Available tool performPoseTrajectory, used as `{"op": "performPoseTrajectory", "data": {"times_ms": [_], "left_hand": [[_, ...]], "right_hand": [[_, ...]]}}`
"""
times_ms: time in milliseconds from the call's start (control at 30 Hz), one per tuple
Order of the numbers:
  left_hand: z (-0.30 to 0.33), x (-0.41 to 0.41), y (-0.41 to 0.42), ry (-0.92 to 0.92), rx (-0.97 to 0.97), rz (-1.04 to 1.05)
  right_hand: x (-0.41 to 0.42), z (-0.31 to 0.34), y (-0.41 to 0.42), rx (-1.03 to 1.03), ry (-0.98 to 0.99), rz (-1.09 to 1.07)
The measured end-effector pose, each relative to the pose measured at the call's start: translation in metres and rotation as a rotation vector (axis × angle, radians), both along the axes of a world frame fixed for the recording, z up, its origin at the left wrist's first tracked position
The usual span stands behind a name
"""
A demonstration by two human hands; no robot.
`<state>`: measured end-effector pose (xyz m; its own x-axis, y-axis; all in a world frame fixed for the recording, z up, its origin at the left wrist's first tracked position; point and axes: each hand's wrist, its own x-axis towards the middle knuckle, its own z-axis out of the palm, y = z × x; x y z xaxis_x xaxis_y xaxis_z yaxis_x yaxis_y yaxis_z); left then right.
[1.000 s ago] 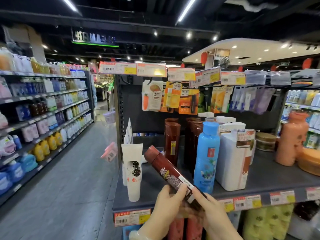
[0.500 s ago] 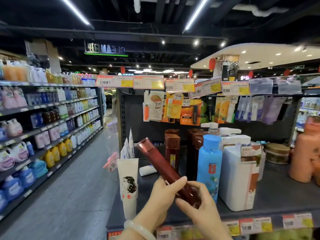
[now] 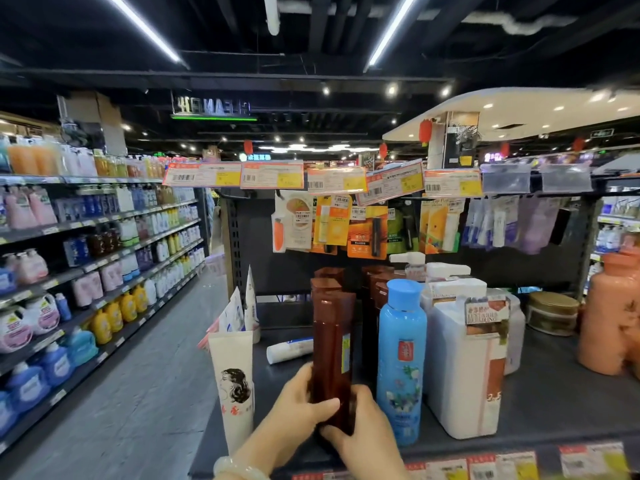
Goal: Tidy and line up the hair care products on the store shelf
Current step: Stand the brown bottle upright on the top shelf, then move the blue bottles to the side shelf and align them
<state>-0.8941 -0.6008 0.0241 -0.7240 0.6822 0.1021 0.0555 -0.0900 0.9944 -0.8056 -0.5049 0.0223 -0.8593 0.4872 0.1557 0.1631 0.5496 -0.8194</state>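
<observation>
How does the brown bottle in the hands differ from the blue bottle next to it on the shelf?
The brown bottle is dark, translucent and taller; the blue bottle is light blue, opaque and shorter. The brown bottle has a flat brown top, the blue bottle a rounded blue cap. The left hand and right hand grip the brown bottle low down; nothing touches the blue bottle. Both stand upright at the shelf front.

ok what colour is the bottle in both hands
Dark reddish-brown bottle, clearest in the head view.

Two bare hands, no sleeves, no gloves. Left hand (image 3: 294,407) w/ pale, smooth, rounded bangle (image 3: 239,467) at wrist. Right hand (image 3: 363,434) plain.
</observation>
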Motion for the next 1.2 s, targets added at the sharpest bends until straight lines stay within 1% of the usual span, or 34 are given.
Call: {"op": "performPoseTrajectory", "data": {"times_ms": [67,167,367,533,600,633,700,767,800,833,867,933,1000,1100,1200], "left_hand": [[-0.004,0.001,-0.002,0.025,-0.042,0.017],[-0.005,0.000,-0.003,0.067,-0.084,0.049],[-0.007,0.000,0.003,0.093,-0.097,0.062],[-0.011,0.001,0.006,0.072,-0.065,0.092],[-0.013,0.002,0.005,0.076,-0.060,0.106],[-0.014,0.003,0.004,0.089,-0.062,0.120],[-0.015,0.007,0.002,0.144,-0.083,0.195],[-0.014,0.016,-0.002,0.215,-0.106,0.314],[-0.013,0.023,-0.003,0.243,-0.106,0.374],[-0.011,0.030,-0.005,0.268,-0.102,0.424],[-0.010,0.036,-0.007,0.291,-0.090,0.466],[-0.009,0.049,-0.009,0.365,-0.045,0.527],[-0.011,0.060,-0.009,0.448,-0.012,0.547],[-0.013,0.070,-0.008,0.537,-0.048,0.473],[-0.014,0.074,-0.009,0.581,-0.084,0.393]], "right_hand": [[-0.001,-0.001,-0.003,-0.029,-0.022,-0.018],[-0.005,-0.002,-0.006,-0.018,-0.035,-0.055],[-0.008,-0.004,-0.007,0.018,-0.020,-0.137],[-0.004,-0.009,-0.001,0.064,-0.034,-0.096],[0.004,-0.012,0.003,0.085,-0.011,-0.079],[0.010,-0.014,0.005,0.102,0.041,-0.072],[0.025,-0.015,0.010,0.164,0.247,-0.095],[0.042,-0.015,0.020,0.242,0.451,-0.214],[0.049,-0.012,0.023,0.240,0.524,-0.277],[0.054,-0.009,0.027,0.220,0.558,-0.329],[0.056,-0.005,0.030,0.180,0.555,-0.355],[0.055,0.001,0.036,0.049,0.420,-0.347],[0.048,0.007,0.039,-0.025,0.312,-0.335],[0.036,0.015,0.045,-0.055,0.324,-0.301],[0.031,0.026,0.050,-0.041,0.308,-0.264]]}}
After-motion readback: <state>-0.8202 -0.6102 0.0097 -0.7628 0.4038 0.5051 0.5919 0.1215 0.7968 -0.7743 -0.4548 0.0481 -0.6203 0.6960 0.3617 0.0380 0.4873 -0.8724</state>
